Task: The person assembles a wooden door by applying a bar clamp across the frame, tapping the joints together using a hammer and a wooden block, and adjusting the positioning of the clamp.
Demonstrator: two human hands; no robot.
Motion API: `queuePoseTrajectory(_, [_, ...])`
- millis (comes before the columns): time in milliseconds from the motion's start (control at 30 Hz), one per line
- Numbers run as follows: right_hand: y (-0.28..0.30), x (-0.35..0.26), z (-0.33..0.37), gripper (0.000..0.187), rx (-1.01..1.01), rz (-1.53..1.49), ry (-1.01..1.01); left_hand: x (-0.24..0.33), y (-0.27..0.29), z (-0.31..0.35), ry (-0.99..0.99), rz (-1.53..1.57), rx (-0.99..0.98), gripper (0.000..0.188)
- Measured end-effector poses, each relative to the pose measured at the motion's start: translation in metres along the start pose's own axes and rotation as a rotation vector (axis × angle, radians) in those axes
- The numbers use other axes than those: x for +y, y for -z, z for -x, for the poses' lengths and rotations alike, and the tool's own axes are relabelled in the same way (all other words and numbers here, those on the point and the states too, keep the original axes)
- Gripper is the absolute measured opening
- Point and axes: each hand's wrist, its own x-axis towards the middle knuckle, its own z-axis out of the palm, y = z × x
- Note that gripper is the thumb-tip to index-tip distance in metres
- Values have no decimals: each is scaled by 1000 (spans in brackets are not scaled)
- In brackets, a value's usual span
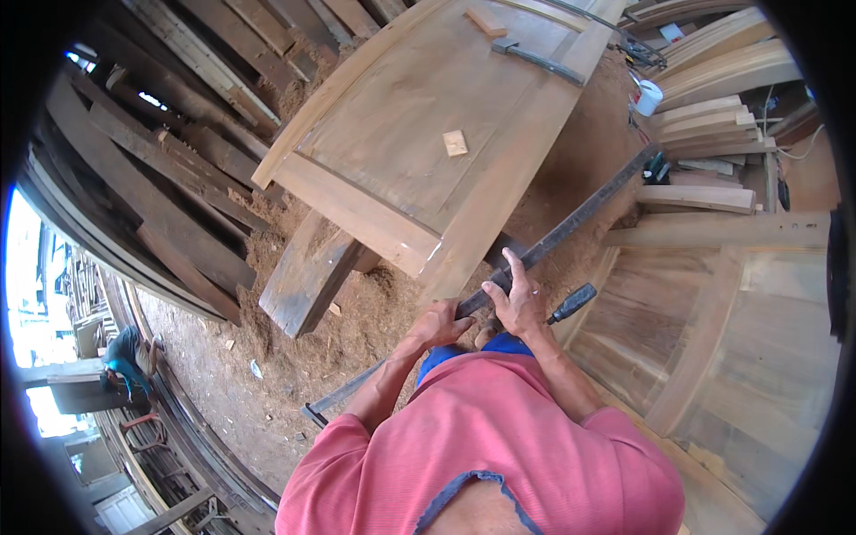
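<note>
A long dark metal bar clamp (pixel 588 212) slants across in front of my body, from low left to upper right. My left hand (pixel 437 324) is wrapped round its bar. My right hand (pixel 519 301) grips the same bar a little further right, with the thumb and one finger stretched along it. Beside my right wrist juts the clamp's dark handle (pixel 572 303). Just beyond the bar lies a wooden panel door (pixel 357 207), raised on a thick timber block (pixel 308 272). On the door are a small square wood piece (pixel 455 143) and another clamp (pixel 539 62).
Rough planks (pixel 169 178) are stacked at the left. A second framed panel (pixel 695 321) lies at my right, below piled curved boards (pixel 722 67) and a white container (pixel 648 96). Sawdust (pixel 374 308) covers the ground. Far left, another person (pixel 132 357) bends down.
</note>
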Motion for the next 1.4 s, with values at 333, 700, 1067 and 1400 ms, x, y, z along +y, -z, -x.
queuePoseTrajectory(333, [55,60,-69,65,319,122,103,49,-11,-46,43,-47,61,44])
queuePoseTrajectory(700, [106,76,-127,63,314,134,-193,-14,55,-58,-11,-269,-39,40])
queuePoseTrajectory(1067, [-3,126,-70,47,421,-39,-374,-59,183,-173,-124,-651,51,26])
queuePoseTrajectory(1400, [-18,118,-79,55,827,113,-432,-73,250,-250,-304,-776,-67,23])
